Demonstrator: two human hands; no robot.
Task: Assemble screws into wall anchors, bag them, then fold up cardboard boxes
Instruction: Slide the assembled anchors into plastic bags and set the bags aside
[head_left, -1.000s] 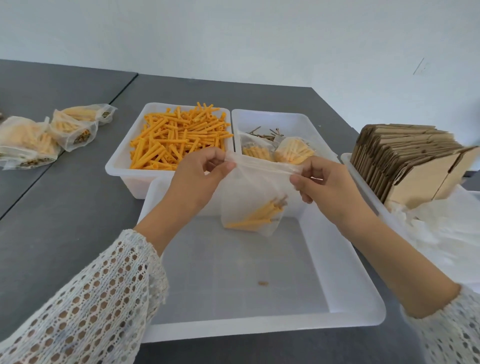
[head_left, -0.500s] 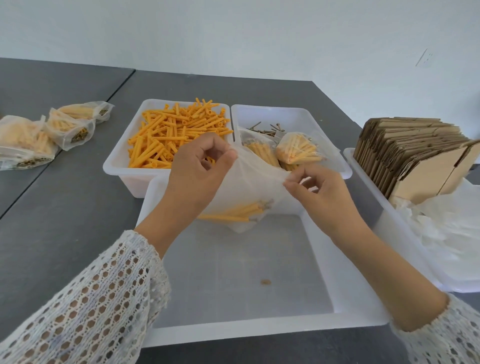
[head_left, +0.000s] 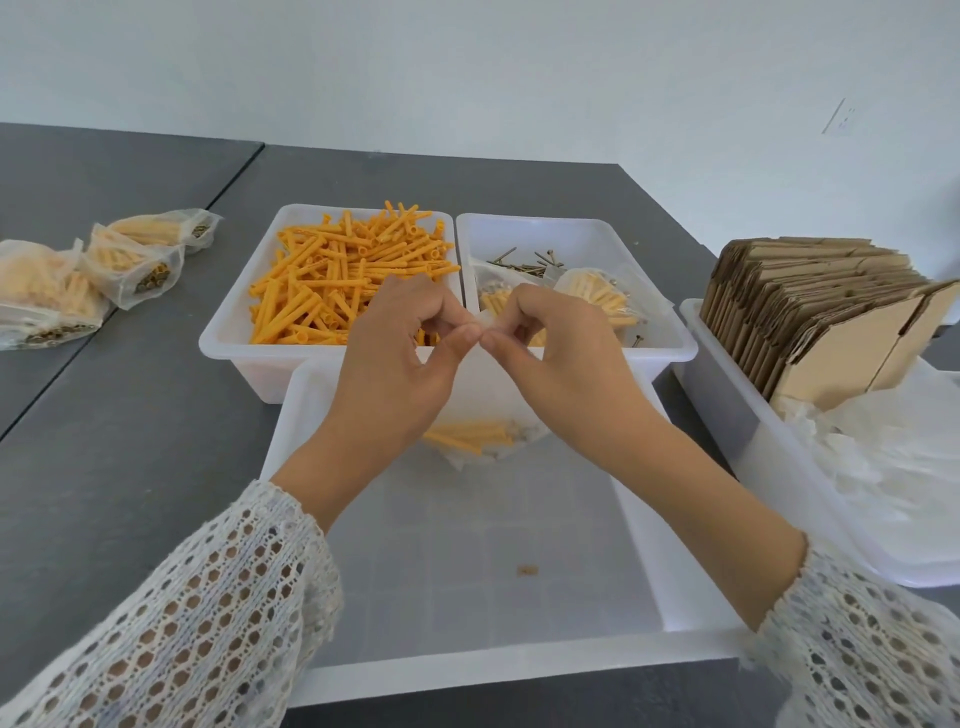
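I held the thin see-through plastic bag (head_left: 485, 441) up over the big white plastic tub (head_left: 670, 577) in front of me. My left hand (head_left: 400, 364) and my right hand (head_left: 550, 358) were close together, almost touching. Each one pinched the top edge of the bag between thumb and fingers. A small bunch of orange plastic anchors with screws in them (head_left: 470, 435) lay at the bottom of the bag.

I think this was the closing step. To do it well, I had to keep the two top edges lined up and press along them from one end to the other. I had to hold the bag upright so nothing slid out.
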